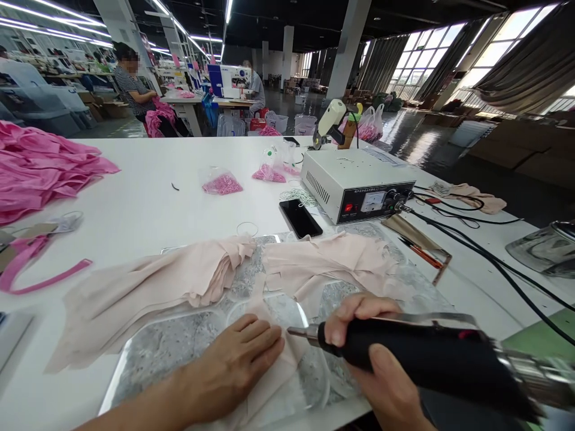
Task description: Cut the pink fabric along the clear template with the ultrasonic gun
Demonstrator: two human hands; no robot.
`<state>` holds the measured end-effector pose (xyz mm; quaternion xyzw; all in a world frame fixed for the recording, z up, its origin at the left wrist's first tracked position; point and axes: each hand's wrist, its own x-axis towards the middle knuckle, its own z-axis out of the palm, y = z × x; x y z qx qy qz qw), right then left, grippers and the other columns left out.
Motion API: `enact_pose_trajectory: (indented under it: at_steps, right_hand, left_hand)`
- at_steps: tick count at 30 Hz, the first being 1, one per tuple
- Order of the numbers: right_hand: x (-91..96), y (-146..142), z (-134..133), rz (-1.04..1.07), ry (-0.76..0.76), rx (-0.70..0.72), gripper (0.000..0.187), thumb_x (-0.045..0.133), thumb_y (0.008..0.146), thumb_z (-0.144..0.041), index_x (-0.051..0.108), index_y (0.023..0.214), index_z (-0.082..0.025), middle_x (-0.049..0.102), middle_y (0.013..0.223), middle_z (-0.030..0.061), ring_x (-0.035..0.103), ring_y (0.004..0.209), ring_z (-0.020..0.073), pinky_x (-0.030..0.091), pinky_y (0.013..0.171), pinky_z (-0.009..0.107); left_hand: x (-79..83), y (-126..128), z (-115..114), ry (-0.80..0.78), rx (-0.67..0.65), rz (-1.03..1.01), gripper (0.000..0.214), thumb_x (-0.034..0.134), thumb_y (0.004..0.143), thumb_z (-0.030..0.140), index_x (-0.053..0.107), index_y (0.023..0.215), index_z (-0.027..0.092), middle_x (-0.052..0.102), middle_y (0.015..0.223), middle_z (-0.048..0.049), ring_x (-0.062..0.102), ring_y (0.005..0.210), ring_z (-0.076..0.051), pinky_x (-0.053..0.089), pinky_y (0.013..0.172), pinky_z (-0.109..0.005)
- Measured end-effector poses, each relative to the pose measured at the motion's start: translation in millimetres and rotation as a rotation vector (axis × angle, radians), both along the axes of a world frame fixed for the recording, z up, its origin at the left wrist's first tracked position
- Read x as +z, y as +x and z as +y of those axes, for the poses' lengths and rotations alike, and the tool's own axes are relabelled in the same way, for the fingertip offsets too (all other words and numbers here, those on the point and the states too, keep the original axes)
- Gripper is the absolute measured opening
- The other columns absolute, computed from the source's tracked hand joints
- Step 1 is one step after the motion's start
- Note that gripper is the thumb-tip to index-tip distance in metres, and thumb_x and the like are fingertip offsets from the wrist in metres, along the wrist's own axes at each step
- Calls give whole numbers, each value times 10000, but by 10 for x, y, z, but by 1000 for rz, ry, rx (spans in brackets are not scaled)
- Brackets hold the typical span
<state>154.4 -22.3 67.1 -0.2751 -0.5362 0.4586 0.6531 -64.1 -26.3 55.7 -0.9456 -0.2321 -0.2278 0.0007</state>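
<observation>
My right hand (377,359) is wrapped around a black handheld ultrasonic welder (413,353), its metal tip pointing left. That tip is close to the fingertips of my left hand (240,362). With fingers together and bent, my left hand holds a pale beige fabric strip (278,377) down on a grey marbled board (179,347); what lies under the fingers is hidden. Behind it lies a stack of beige fabric pieces (179,272) on the left. Another loose pile of beige fabric pieces (332,260) spreads across the board on the right.
A control box (359,185) with a meter stands behind, black cables (485,245) running right. Near it lie a phone (300,218) and bags of pink bits (222,182). Pink fabric (40,164) is heaped left; a glass jar (545,248) stands right. People work beyond the table.
</observation>
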Motion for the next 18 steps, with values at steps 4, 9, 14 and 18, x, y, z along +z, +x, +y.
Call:
enact_pose_trajectory:
  at_steps: [4, 9, 14, 18]
  right_hand:
    - [189, 135, -206, 44, -65, 9, 159, 557, 874, -401, 569, 961, -268, 515, 820, 8, 557, 600, 135, 512, 551, 321]
    - [126, 247, -345, 29, -83, 54, 180, 563, 862, -404, 569, 992, -280, 530, 825, 22, 560, 601, 145, 510, 546, 329]
    - [79, 274, -339, 45, -98, 57, 185, 561, 871, -421, 552, 994, -282, 537, 826, 24, 564, 620, 158, 517, 553, 336]
    - [91, 285, -325, 60, -110, 62, 182, 562, 872, -423, 551, 987, -283, 542, 822, 26, 559, 627, 162, 509, 559, 339]
  left_hand:
    - [-3, 129, -172, 12, 35, 30, 313, 275, 1006, 67, 563, 1126, 43, 683, 1049, -174, 614, 871, -218, 502, 794, -378]
    - [1, 194, -271, 25, 40, 92, 350, 276, 1002, 63, 561, 1200, 21, 683, 1103, -180, 617, 942, -233, 504, 832, -381]
    - [-20, 147, -241, -13, 22, 92, 311, 340, 991, 59, 586, 1174, 8, 675, 1101, -196, 625, 919, -241, 516, 799, -392]
    - [-41, 107, -211, -14, 64, 79, 261, 400, 988, 70, 608, 1142, 34, 684, 1104, -173, 627, 921, -237, 529, 778, -383]
